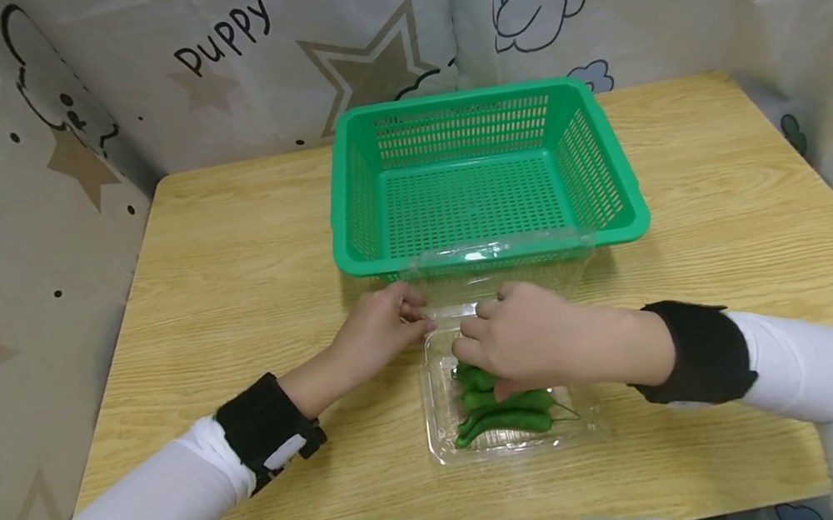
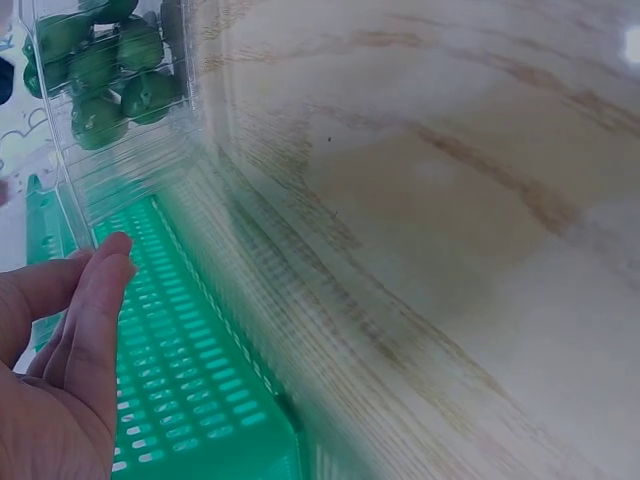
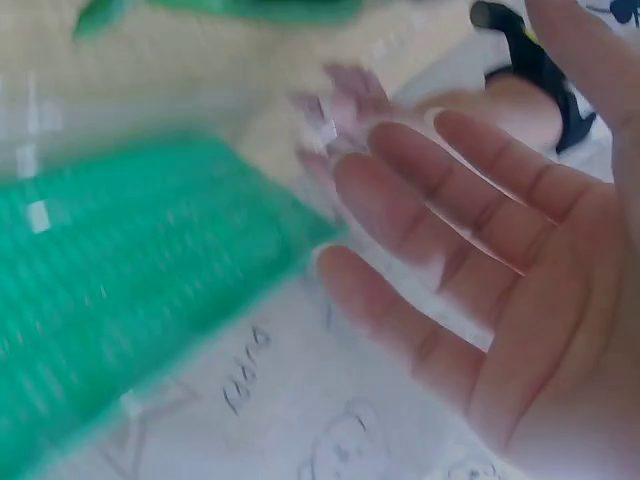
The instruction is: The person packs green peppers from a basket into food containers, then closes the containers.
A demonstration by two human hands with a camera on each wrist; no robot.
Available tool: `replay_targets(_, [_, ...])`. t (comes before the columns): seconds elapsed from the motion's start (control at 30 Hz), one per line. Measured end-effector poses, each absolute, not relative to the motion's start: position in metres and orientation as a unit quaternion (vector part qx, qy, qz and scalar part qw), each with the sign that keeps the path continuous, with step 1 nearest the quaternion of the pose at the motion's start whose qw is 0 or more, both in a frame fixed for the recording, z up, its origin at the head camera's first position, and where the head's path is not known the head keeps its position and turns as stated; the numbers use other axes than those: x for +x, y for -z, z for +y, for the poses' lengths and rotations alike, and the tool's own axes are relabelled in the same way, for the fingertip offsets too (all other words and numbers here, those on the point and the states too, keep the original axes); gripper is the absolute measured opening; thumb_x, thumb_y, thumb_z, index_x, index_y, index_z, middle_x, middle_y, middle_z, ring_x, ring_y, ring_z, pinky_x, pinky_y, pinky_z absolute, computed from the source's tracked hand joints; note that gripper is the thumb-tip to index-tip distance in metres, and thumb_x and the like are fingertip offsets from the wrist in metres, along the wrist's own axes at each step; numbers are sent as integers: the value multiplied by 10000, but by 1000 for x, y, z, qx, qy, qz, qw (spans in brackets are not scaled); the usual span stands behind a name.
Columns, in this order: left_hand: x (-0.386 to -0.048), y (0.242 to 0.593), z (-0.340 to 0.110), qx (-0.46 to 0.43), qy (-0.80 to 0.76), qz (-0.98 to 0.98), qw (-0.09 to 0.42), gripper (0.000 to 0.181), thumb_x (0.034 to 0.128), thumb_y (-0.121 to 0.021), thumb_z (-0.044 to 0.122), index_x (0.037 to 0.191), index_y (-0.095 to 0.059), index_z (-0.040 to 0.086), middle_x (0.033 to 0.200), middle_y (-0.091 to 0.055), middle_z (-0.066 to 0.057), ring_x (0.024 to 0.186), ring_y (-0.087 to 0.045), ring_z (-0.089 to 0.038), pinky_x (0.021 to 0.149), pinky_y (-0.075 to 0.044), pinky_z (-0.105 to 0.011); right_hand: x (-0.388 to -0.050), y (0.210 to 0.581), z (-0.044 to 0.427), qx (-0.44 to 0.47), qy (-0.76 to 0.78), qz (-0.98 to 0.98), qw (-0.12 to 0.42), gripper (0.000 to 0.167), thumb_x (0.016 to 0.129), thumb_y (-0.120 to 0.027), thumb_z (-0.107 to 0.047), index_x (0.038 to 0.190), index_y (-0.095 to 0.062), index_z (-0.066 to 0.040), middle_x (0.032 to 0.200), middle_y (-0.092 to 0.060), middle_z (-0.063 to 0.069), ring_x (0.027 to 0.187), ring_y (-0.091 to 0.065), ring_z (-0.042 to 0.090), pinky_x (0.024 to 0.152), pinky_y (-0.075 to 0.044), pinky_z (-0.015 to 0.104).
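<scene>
A clear plastic clamshell box (image 1: 439, 438) lies with its lid (image 1: 479, 287) raised, leaning towards the green basket (image 1: 476, 95). Several green chili peppers (image 1: 508, 424) lie side by side in the box. My left hand (image 1: 374, 335) pinches the box's left edge near the hinge between thumb and fingertips. Above the peppers, my right hand (image 1: 533, 337) covers the far part of the box. In the right wrist view, the fingers of that hand (image 3: 520, 270) are spread and slightly bent, with nothing visible between them. The peppers beneath it are partly hidden.
The basket, with slotted walls and floor, stands behind the box on a wood-grain table (image 1: 235, 252). Behind the table hangs a light wall covering (image 1: 234, 85) with drawn stars and animals. Bare tabletop shows on both sides of the box.
</scene>
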State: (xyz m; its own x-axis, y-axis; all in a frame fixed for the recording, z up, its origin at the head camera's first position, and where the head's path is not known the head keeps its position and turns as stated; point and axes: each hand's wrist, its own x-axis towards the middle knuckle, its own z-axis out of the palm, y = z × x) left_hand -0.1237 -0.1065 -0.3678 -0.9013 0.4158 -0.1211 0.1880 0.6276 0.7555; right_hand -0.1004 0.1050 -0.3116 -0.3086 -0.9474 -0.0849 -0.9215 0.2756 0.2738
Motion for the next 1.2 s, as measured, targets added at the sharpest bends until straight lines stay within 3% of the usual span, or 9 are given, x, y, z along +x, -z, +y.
replay_targets(0.23, [-124, 371, -108, 177, -407, 886, 135, 243, 840, -699, 76, 1033, -600, -34, 902, -719, -121, 818, -689, -185, 631, -543, -215, -108, 285, 119, 591, 36, -788, 170, 539, 717, -696, -608, 934, -612, -122, 834, -647, -33, 711, -614, 134, 522, -451, 238])
replay_targets(0.37, [-124, 371, -108, 180, -407, 886, 132, 258, 838, -701, 77, 1044, -599, -40, 909, -718, -121, 830, -689, -188, 642, -547, -217, -111, 277, 126, 577, -33, -780, 239, 468, 896, -541, -548, 959, -637, -94, 844, -678, -9, 714, -653, 144, 542, -513, 258])
replay_targets(0.5, [-123, 371, -109, 185, -405, 886, 126, 275, 835, -703, 80, 1054, -600, -49, 918, -717, -127, 835, -690, -196, 644, -547, -210, -114, 268, 135, 542, -113, -776, 303, 475, 1000, -378, -458, 927, -648, -75, 771, -695, -1, 631, -664, 144, 454, -494, 268])
replay_targets(0.6, [-122, 371, -108, 186, -407, 886, 122, 279, 830, -705, 73, 1056, -601, -54, 917, -716, -131, 829, -690, -197, 641, -547, -202, -115, 262, 145, 504, -142, -787, 327, 448, 994, -419, -436, 897, -655, -67, 714, -688, 11, 551, -637, 141, 376, -433, 265])
replay_targets(0.87, [-117, 374, -108, 171, -422, 881, 126, 276, 831, -703, 73, 1059, -600, -46, 911, -716, -115, 824, -687, -183, 651, -546, -195, -119, 263, 178, 445, -163, -828, 298, 504, 971, -446, -473, 904, -685, -34, 854, -668, 98, 746, -644, 256, 457, -496, 365])
replay_targets(1.2, [-118, 374, -110, 180, -433, 873, 134, 256, 829, -699, 52, 1041, -587, -36, 896, -705, -100, 791, -671, -161, 635, -545, -192, -116, 279, 197, 430, -161, -851, 256, 539, 1005, -346, -438, 849, -662, -31, 756, -666, 49, 640, -639, 159, 521, -522, 318])
